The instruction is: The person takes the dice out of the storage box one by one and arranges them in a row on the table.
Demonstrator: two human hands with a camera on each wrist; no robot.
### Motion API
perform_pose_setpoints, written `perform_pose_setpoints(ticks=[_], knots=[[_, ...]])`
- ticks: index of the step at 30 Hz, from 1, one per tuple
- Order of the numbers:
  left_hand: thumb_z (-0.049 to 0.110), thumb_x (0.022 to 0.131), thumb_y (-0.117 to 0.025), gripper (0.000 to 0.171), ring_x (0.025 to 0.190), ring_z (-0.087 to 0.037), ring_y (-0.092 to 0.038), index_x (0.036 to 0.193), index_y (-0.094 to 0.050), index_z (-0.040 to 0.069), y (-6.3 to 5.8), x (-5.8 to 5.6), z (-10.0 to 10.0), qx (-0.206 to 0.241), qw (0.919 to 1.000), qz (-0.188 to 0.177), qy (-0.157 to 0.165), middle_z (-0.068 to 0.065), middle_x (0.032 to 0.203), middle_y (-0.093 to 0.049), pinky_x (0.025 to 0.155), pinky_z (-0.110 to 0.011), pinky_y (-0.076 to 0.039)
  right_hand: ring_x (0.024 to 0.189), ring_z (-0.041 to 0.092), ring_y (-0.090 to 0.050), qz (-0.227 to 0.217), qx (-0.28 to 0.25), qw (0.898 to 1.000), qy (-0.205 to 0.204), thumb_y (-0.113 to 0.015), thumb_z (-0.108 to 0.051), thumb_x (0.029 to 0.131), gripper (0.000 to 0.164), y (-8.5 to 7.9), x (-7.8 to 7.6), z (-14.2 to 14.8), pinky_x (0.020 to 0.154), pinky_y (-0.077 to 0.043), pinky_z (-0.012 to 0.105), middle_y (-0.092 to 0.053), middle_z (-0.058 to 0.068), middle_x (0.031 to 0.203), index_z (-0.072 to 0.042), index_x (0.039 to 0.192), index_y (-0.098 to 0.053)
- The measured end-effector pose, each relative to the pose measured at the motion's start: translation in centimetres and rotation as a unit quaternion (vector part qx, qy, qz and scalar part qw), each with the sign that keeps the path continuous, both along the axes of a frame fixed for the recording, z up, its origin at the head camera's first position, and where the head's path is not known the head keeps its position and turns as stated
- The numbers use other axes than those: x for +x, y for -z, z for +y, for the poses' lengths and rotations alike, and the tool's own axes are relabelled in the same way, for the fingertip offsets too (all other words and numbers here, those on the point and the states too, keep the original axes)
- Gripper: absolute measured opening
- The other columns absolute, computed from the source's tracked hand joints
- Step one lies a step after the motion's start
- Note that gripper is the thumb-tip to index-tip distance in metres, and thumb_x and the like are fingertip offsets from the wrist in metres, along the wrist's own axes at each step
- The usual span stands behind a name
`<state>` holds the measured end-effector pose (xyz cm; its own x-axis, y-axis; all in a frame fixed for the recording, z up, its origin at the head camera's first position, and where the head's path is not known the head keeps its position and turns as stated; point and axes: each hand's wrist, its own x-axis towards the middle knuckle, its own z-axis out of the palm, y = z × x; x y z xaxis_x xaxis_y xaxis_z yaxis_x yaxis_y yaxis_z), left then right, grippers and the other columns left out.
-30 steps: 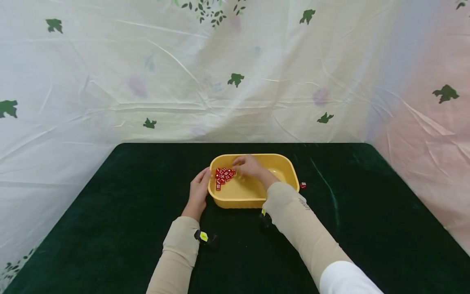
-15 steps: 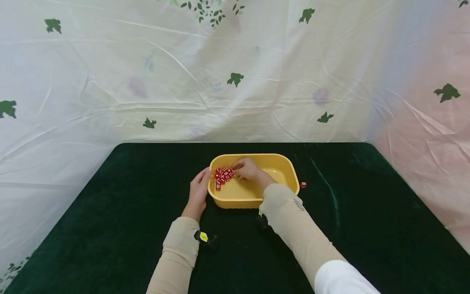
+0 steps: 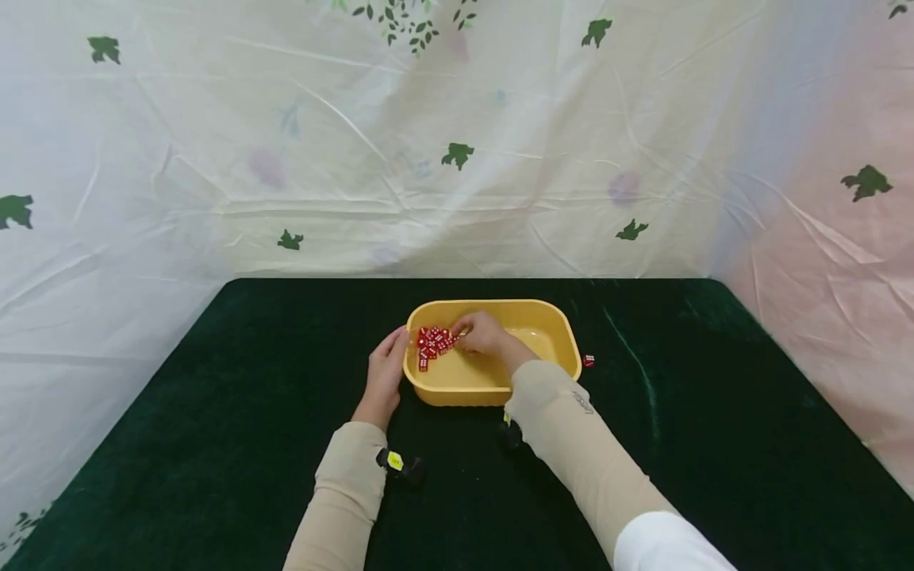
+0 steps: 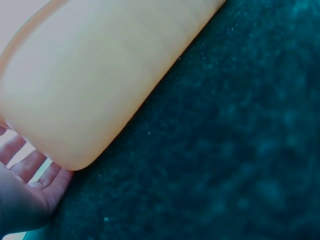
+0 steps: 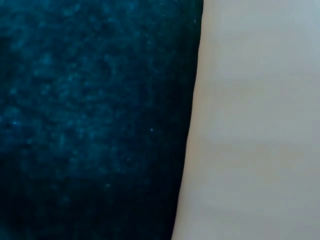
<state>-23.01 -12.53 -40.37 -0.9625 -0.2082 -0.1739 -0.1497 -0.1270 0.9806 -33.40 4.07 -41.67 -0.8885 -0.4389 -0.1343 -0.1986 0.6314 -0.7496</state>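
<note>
Yellow tub [image 3: 460,396], one, upright on the dark surface [image 3: 214,444]; landmark for all entries.
Red dice [image 3: 432,342], many, heaped on the tub's floor toward its left end.
Loose die [image 3: 589,361], one, on the surface just beside the tub's right end.
Left hand [image 3: 385,369]: fingers extended, touching the tub's left end; whether the thumb pinches the rim cannot be told.
Right hand [image 3: 483,333]: inside the tub, fingers bent at the heap's right edge; gap and any die held cannot be made out.
Handling, as judged: best kept to fingertips, low over the tub's floor, tub steadied, neighbouring dice undisturbed.
Obscured: tub's front rim, partly, by the right sleeve [image 3: 550,396]; dice pips too small to read.
</note>
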Motion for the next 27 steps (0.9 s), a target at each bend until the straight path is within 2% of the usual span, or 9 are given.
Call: perform_pose_setpoints(ticks=[1, 5, 13, 18, 27], knots=[[0.045, 0.085, -0.046, 0.047, 0.111, -0.015, -0.039, 0.124, -0.046, 0.018, 0.0, 0.0, 0.0, 0.001, 1.0000, -0.001, 0.001, 0.000, 0.125, -0.042, 0.090, -0.032, -0.036, 0.056, 0.015, -0.050, -0.007, 0.021, 1.000, 0.008, -0.064, -0.006, 0.077, 0.017, -1.5, 1.3, -0.1, 0.053, -0.044, 0.026, -0.055, 0.008, 0.073, -0.002, 0.093, -0.062], [0.045, 0.085, -0.045, 0.047, 0.112, -0.015, -0.039, 0.124, -0.046, 0.018, 0.0, 0.1, 0.1, 0.001, 1.0000, -0.003, 0.004, 0.000, 0.125, -0.042, 0.090, -0.032, -0.036, 0.055, 0.011, -0.044, 0.000, 0.033, 0.999, 0.007, -0.061, -0.003, 0.079, 0.017, -3.8, 3.8, 0.1, 0.052, -0.039, 0.019, -0.052, 0.008, 0.072, 0.003, 0.095, -0.060], [0.044, 0.086, -0.046, 0.045, 0.112, -0.015, -0.039, 0.123, -0.046, 0.018, -0.2, 0.0, 0.2, 0.003, 1.0000, -0.002, 0.000, 0.000, 0.125, -0.042, 0.089, -0.031, -0.037, 0.058, 0.016, -0.047, -0.013, 0.042, 0.999, 0.011, -0.064, -0.008, 0.077, 0.017, -4.3, 3.9, 0.3, 0.053, -0.040, 0.022, -0.053, 0.007, 0.074, -0.003, 0.093, -0.062], [0.045, 0.084, -0.047, 0.046, 0.111, -0.015, -0.039, 0.123, -0.047, 0.019, 0.0, 0.0, 0.1, 0.009, 0.9999, -0.006, -0.002, 0.001, 0.125, -0.042, 0.089, -0.031, -0.037, 0.059, 0.017, -0.048, -0.025, 0.044, 0.999, -0.001, -0.063, -0.010, 0.079, 0.016, -4.5, 4.0, 0.5, 0.054, -0.041, 0.023, -0.053, 0.007, 0.076, -0.006, 0.093, -0.063], [0.044, 0.085, -0.047, 0.046, 0.113, -0.016, -0.038, 0.123, -0.047, 0.017, 0.1, 0.0, -0.1, 0.010, 0.9999, -0.001, -0.006, -0.001, 0.126, -0.041, 0.090, -0.032, -0.036, 0.067, 0.016, -0.051, 0.009, 0.023, 0.999, -0.049, -0.061, -0.008, 0.080, 0.015, -5.9, 4.4, 1.5, 0.059, -0.044, 0.024, -0.057, 0.006, 0.080, -0.002, 0.094, -0.063]])
